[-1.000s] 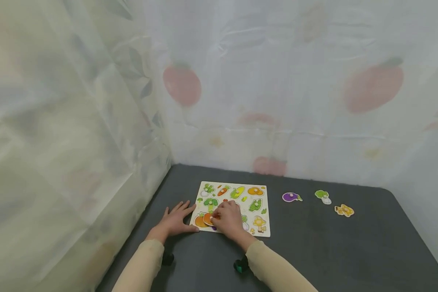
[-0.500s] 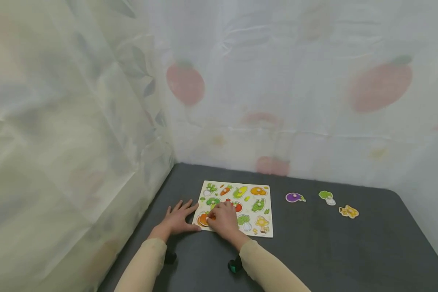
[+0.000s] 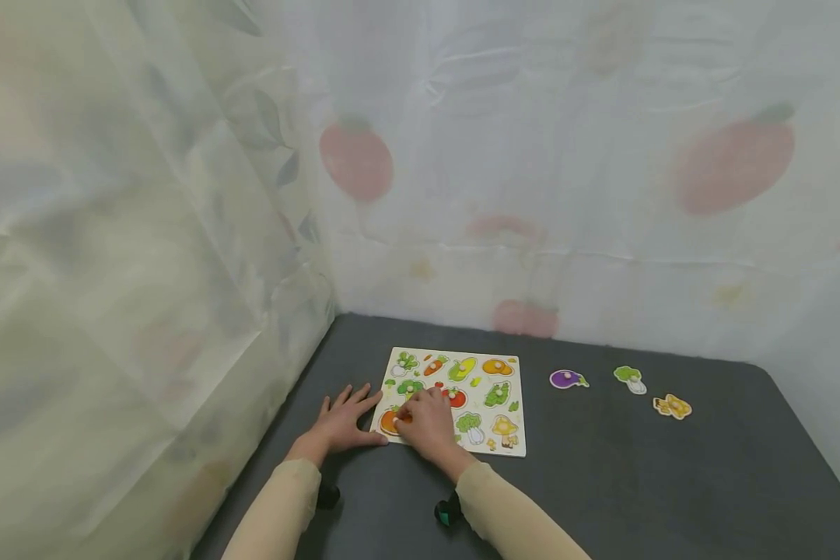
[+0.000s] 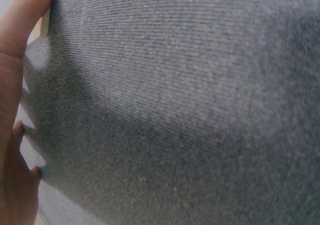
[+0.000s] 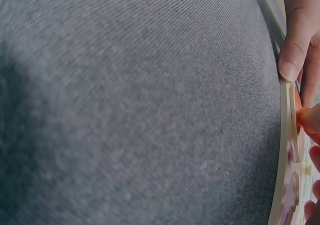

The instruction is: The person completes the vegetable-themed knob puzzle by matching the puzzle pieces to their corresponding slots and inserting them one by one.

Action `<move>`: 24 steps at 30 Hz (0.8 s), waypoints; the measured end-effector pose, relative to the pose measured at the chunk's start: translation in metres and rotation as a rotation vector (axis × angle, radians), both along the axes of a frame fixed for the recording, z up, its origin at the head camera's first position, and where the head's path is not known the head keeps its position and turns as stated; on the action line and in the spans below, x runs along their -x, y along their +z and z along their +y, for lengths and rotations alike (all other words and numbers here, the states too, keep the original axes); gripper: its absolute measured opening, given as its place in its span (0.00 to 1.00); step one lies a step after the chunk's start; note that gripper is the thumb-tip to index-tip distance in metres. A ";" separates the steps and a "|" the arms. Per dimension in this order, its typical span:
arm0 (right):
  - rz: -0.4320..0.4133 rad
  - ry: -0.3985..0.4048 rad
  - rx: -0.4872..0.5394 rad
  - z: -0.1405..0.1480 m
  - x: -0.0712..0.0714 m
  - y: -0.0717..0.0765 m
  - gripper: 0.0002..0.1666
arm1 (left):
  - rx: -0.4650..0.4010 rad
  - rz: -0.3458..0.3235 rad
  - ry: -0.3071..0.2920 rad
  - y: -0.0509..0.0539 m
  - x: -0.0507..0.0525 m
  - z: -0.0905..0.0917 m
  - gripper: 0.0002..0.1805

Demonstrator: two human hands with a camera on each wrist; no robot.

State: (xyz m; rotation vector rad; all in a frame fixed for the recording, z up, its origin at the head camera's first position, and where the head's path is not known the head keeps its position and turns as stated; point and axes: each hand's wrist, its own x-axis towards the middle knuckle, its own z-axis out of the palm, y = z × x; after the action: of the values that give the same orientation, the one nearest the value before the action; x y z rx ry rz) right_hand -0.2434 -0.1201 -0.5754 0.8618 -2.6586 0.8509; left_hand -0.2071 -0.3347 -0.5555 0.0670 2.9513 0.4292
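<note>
A white puzzle board point(image 3: 483, 445) with painted vegetables lies on the dark table. The left hand point(image 3: 343, 424) rests spread at its left edge, thumb on the near left corner; the right wrist view shows that thumb point(image 5: 294, 60) on the board's edge. At the board's near left, the right hand point(image 3: 428, 424) pinches the orange pumpkin piece point(image 3: 388, 422) with thumb and fingertips, by its knob as far as can be seen. The piece lies over the board there, partly hidden by the fingers. In the left wrist view the left hand point(image 4: 17, 50) shows at the edge.
Right of the board lie a purple eggplant piece point(image 3: 566, 379), a green and white cabbage piece point(image 3: 630, 379) and a yellow mushroom piece point(image 3: 674, 407). A patterned curtain point(image 3: 448, 155) hangs behind the dark table point(image 3: 602, 482) and along its left side.
The right hand has moved slightly left with the pumpkin piece, which now sits over the orange picture at the board's near left. The left hand has stayed at the corner. The view has shifted slightly.
</note>
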 end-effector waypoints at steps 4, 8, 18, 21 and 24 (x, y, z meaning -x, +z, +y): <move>0.009 0.003 0.011 -0.002 -0.001 -0.001 0.05 | -0.003 0.002 0.001 0.000 0.000 0.000 0.54; 0.029 0.003 0.008 -0.003 -0.001 -0.003 0.05 | -0.006 0.003 0.002 0.000 -0.001 0.000 0.54; 0.024 0.009 -0.006 -0.002 -0.003 0.000 0.06 | 0.001 0.002 0.000 -0.001 -0.001 -0.001 0.54; 0.027 0.011 -0.008 -0.002 -0.003 0.000 0.05 | -0.002 0.000 -0.002 -0.001 -0.001 -0.001 0.54; 0.029 0.010 -0.012 -0.002 -0.003 -0.001 0.05 | -0.003 0.000 -0.003 -0.001 -0.002 -0.001 0.54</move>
State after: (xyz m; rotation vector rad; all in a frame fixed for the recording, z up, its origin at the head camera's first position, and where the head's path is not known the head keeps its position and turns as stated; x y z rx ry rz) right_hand -0.2405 -0.1222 -0.5759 0.8836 -2.6390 0.8192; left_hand -0.2056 -0.3352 -0.5562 0.0713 2.9501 0.4331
